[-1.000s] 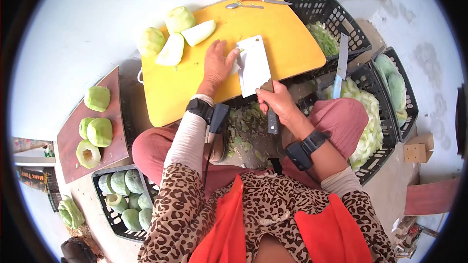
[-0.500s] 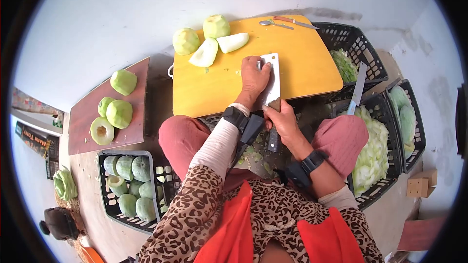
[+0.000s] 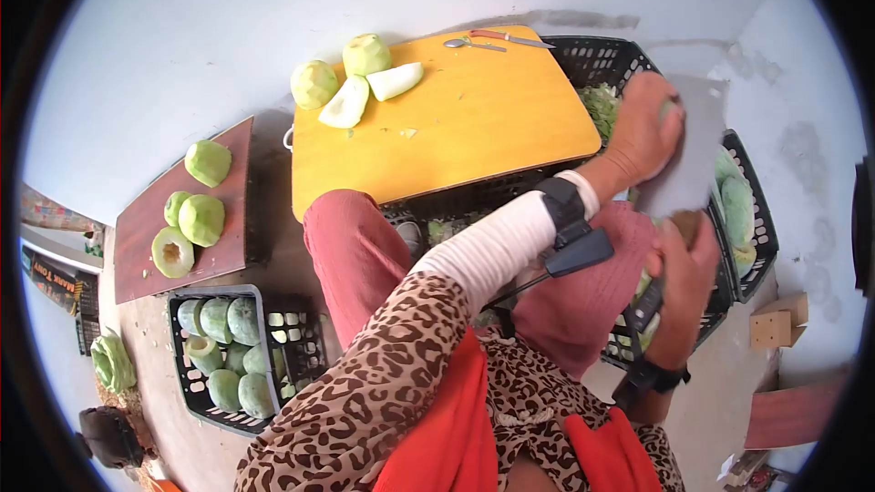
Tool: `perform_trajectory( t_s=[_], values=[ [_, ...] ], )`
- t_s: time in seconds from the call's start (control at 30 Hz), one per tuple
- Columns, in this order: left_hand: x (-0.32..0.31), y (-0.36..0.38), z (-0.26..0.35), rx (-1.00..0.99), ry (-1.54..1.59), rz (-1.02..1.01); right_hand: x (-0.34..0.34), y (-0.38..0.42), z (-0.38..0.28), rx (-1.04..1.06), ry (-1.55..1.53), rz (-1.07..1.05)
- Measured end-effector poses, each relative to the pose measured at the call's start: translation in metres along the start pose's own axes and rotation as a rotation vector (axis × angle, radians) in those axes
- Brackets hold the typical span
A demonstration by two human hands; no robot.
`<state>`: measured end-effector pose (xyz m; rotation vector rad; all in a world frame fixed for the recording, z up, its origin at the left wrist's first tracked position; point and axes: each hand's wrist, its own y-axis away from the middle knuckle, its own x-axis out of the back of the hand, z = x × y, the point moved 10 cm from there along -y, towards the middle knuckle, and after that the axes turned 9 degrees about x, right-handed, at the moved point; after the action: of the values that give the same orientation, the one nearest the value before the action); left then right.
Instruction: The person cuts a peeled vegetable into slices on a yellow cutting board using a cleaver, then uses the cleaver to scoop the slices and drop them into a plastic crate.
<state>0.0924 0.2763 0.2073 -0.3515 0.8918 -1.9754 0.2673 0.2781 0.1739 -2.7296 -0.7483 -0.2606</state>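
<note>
My right hand (image 3: 688, 269) is closed around the handle of a large cleaver, over the crates at the right. The broad grey blade (image 3: 694, 146) points up and is blurred by motion. My left hand (image 3: 645, 128) lies against the blade's left side, fingers curled, with a bit of pale green at the fingertips that is too blurred to name. On the yellow board (image 3: 456, 141) rest two peeled green gourds (image 3: 366, 55) and two cut pieces (image 3: 396, 81). A spoon (image 3: 474, 45) and a small knife (image 3: 510, 37) lie at the board's far edge.
Peeled gourds (image 3: 201, 220) sit on a brown board (image 3: 137, 255) at the left. Below it stands a black crate (image 3: 219, 419) of unpeeled gourds. Black crates with shreds (image 3: 600, 109) and whole gourds (image 3: 736, 205) stand at the right, near a cardboard box (image 3: 771, 329).
Both hands and the cleaver have moved right, from the yellow board to above the crates. The view has shifted slightly, and my left forearm now reaches across my knee.
</note>
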Motion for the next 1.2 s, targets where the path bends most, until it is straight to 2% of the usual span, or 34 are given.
perform_trajectory(
  t_s=[0.03,0.1,0.2,0.3,0.4,0.5,0.6,0.8,0.97,1.2],
  values=[
    [-0.020,0.009,-0.006,-0.002,0.019,-0.024,0.025,0.004,0.001,0.002,0.088,0.061],
    [-0.056,0.038,-0.015,-0.118,-0.326,-0.217,0.066,0.013,0.009,0.027,0.204,0.115],
    [-0.061,0.074,-0.044,-0.121,-0.591,-0.434,0.103,0.020,0.020,0.034,0.377,0.157],
    [-0.030,0.059,-0.084,0.106,-0.549,-0.528,0.126,0.022,0.040,0.005,0.415,0.208],
    [0.042,0.030,-0.104,0.216,-0.611,-0.383,0.125,0.015,0.049,0.030,0.294,0.235],
    [0.114,0.003,-0.130,0.272,-0.754,-0.360,0.098,-0.006,0.033,0.039,0.129,0.202],
    [0.180,-0.018,-0.149,0.304,-0.967,-0.396,0.041,-0.023,0.007,0.030,-0.101,0.111],
    [0.289,-0.029,-0.187,0.531,-1.406,-0.457,-0.094,-0.046,-0.009,0.017,-0.260,-0.302],
    [0.308,-0.042,-0.210,0.546,-1.543,-0.563,-0.180,-0.050,0.024,-0.107,-0.360,-0.514],
    [0.322,-0.048,-0.251,0.600,-1.499,-0.604,-0.205,-0.045,0.052,-0.173,-0.267,-0.554]
  ],
)
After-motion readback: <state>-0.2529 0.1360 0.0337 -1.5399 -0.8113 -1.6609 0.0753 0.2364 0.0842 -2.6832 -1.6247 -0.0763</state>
